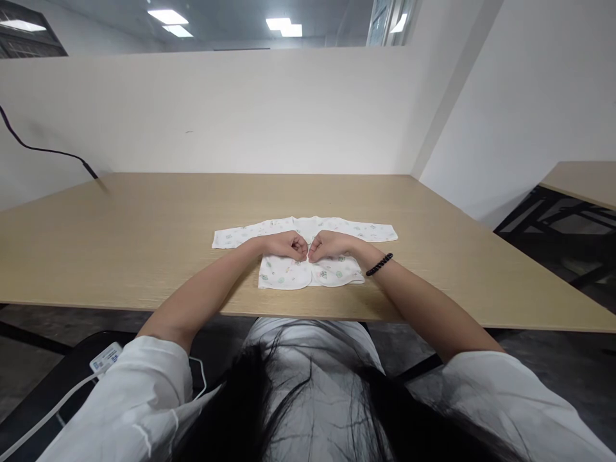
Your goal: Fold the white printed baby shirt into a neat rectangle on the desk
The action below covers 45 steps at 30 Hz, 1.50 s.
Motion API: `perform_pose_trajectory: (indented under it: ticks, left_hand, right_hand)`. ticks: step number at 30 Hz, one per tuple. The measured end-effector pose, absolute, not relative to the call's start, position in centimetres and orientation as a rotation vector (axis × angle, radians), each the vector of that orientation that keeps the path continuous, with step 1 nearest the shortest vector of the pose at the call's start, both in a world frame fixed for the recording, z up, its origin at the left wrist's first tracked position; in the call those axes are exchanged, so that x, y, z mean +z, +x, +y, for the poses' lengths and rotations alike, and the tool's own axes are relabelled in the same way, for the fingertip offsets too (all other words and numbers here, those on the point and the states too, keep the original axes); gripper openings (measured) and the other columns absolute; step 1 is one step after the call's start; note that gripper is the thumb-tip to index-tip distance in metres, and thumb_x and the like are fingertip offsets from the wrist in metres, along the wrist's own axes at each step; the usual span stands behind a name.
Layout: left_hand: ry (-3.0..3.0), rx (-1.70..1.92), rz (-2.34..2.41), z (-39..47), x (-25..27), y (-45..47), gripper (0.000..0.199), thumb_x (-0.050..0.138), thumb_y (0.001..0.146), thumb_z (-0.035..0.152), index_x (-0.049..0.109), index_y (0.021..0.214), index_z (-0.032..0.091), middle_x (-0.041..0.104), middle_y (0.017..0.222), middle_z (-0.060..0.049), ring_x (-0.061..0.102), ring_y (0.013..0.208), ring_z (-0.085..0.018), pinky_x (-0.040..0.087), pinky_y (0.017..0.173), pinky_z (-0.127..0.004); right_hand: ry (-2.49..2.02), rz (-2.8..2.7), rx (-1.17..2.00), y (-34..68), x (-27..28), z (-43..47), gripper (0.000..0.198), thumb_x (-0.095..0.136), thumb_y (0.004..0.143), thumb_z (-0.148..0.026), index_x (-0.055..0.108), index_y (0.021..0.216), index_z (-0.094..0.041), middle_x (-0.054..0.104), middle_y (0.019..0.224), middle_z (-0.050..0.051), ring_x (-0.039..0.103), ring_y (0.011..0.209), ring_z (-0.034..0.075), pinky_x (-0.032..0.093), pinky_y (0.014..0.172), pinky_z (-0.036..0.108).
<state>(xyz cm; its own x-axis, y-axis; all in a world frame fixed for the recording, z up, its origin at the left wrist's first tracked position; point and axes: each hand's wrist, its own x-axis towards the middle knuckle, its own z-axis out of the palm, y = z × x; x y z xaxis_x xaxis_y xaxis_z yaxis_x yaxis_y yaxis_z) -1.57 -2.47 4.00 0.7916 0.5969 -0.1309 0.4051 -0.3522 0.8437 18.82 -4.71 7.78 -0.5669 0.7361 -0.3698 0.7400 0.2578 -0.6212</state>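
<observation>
A small white baby shirt (287, 274) with a pale green and pink print lies flat on the table, its sleeves stretched out to both sides and its lower hem towards me. Over the middle of its front opening, my left hand (287, 245) is closed, fingertips pinched at the left front edge. My right hand (332, 244) mirrors it, pinching at the right front edge. The fingertips of both hands nearly meet. Whatever fastener may sit between them is hidden or too small to make out.
The shirt rests on a light wooden table (144, 256) against a low white partition (260, 115). A black cable (48, 151) hangs at the left. Another table (582, 183) stands at the right. Below left, a white cable (52, 410) runs to a small white box (106, 359).
</observation>
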Motion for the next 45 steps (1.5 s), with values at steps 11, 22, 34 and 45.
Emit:
perform_pose_trajectory:
  ticks: [11,22,34,45]
  left_hand:
    - [1.967,0.284,0.745,-2.3,3.6,-1.5,0.017,0.072,0.072,0.033,0.071,0.076,0.016,0.06,0.065,-0.001,0.049,0.057,-0.01,0.034,0.054,-0.024]
    - [2.012,0.281,0.754,-2.5,4.2,-1.3,0.019,0.072,0.071,0.031,0.061,0.065,0.016,0.048,0.059,0.004,0.041,0.055,-0.009,0.032,0.056,-0.024]
    - [2.157,0.381,1.406,0.6,4.8,-6.2,0.041,0.068,0.074,0.058,0.064,0.091,0.02,0.068,0.093,-0.005,0.061,0.079,-0.017,0.045,0.067,-0.026]
    - [1.996,0.056,1.847,2.3,6.6,-17.3,0.063,0.083,0.042,0.057,0.073,0.091,0.018,0.076,0.1,-0.015,0.068,0.095,-0.036,0.05,0.08,-0.037]
  right_hand:
    - [1.497,2.471,-1.26,18.8,7.6,-4.7,0.019,0.071,0.065,-0.027,0.055,0.061,-0.019,0.038,0.041,-0.008,0.031,0.038,0.007,0.019,0.039,0.024]
    - [1.401,2.488,-1.41,19.9,6.9,-3.1,0.024,0.073,0.064,-0.034,0.057,0.058,-0.018,0.042,0.048,-0.006,0.031,0.046,0.007,0.023,0.044,0.024]
    - [2.037,2.592,-0.67,24.1,6.8,0.1,0.039,0.069,0.079,-0.04,0.067,0.108,-0.015,0.069,0.107,0.012,0.061,0.087,0.02,0.043,0.069,0.026]
    - [2.117,2.386,-0.609,31.8,7.9,1.9,0.018,0.077,0.065,-0.027,0.07,0.079,-0.018,0.071,0.085,0.006,0.061,0.074,0.021,0.042,0.062,0.028]
